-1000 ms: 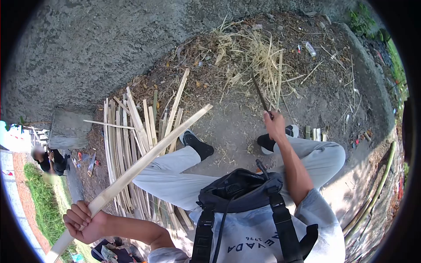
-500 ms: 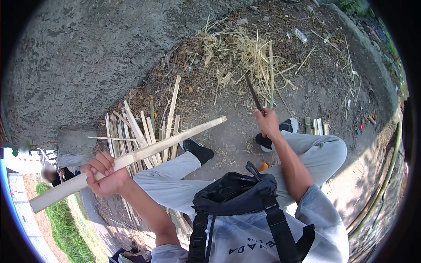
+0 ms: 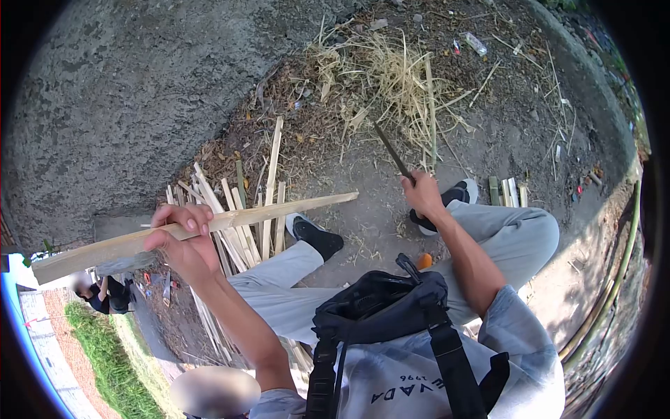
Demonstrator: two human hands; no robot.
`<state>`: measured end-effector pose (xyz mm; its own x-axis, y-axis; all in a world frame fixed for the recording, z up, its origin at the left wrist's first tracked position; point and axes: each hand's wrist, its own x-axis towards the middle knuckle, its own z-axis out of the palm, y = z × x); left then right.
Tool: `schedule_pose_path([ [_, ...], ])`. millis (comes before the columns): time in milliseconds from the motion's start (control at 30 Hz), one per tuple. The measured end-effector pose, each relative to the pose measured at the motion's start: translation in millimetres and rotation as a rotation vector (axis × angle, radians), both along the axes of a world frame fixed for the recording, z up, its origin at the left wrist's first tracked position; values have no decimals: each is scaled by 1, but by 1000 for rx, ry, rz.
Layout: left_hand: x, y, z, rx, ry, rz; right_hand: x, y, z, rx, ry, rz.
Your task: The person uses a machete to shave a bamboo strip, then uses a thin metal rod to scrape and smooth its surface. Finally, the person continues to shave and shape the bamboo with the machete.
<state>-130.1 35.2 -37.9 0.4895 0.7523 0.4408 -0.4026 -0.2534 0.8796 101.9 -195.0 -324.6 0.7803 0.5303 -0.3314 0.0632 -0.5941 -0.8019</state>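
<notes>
A long pale bamboo strip (image 3: 283, 209) runs across the view from the left edge to a narrow tip near the middle. My left hand (image 3: 187, 241) grips its wider half, thumb underneath and fingers over the top. In my right hand (image 3: 423, 195) is a knife (image 3: 392, 151) with a long dark blade, its point directed up and left. The blade and the strip are apart. Behind the strip, many split bamboo pieces (image 3: 273, 167) lie on the ground beside my left foot.
A heap of curly shavings (image 3: 398, 80) lies ahead on the dirt. Short bamboo pieces (image 3: 514, 192) stand by my right foot (image 3: 460, 192). A rough concrete slab (image 3: 153, 91) fills the upper left. Long poles (image 3: 607, 300) lie at right. Other people (image 3: 105, 293) are at left.
My left hand has moved up and loosened its wrap, and the strip has turned, its wide end rising. The knife has swung slightly left and down.
</notes>
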Motion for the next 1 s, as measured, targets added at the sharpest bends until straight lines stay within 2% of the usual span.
schedule_pose_path([
  [100, -13, 2, -8, -113, -201, -57, -2, 2, 7, 2, 6, 122],
  [200, -15, 0, -4, -26, -235, -45, -13, 6, 18, 51, -36, 243],
  [300, 0, 0, -2, -80, -232, -6, -30, 12, 34, 126, -55, 362],
  [400, 17, 2, -7, -70, -248, 72, -52, 27, 50, 100, 176, 507],
  [500, 43, -8, -2, -70, -192, 350, -89, 41, 62, 220, 35, 539],
  [567, 53, -21, 1, -61, -199, 391, -101, 45, 100, 365, 23, 481],
  [667, 56, -37, -1, -32, -200, 395, -112, 48, 106, 453, 39, 550],
  [700, 55, -40, -1, -16, -200, 380, -123, 51, 78, 345, -64, 500],
  [767, 50, -42, -1, -26, -197, 430, -132, 45, -1, 145, 7, 451],
  [800, 48, -42, 0, -27, -207, 453, -128, 45, -20, 51, 31, 425],
  [900, 23, -36, -7, -34, -274, 261, -115, 46, 27, 92, 108, 448],
  [1000, 15, -36, -9, -23, -280, 113, -115, 50, 101, 300, 55, 558],
])
